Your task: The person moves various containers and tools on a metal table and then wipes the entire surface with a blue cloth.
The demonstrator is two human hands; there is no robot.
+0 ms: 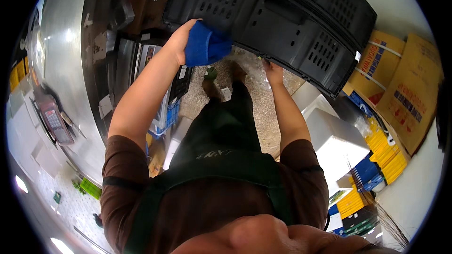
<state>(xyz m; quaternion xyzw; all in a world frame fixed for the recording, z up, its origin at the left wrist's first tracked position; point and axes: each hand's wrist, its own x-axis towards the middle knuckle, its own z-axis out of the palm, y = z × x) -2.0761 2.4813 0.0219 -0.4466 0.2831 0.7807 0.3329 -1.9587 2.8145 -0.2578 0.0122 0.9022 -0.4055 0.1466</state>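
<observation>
In front of me a black plastic crate [272, 24] with slotted vents spans the top of the view. My left hand [180, 40] holds a folded blue cloth [206, 46] against the crate's near side, toward its left end. My right hand [274, 72] grips the crate's lower edge near the middle, its fingertips partly hidden by the rim. Further back, a second black crate panel [339, 0] shows behind the first.
At left is a stainless-steel counter [67, 42] bearing a keypad device [54, 118] and a small pointed tool [72, 124]. White foam boxes [335, 141] and cardboard boxes [406, 95] stand right, near yellow crates [388, 151]. Clear plastic film [259, 72] lies on the floor.
</observation>
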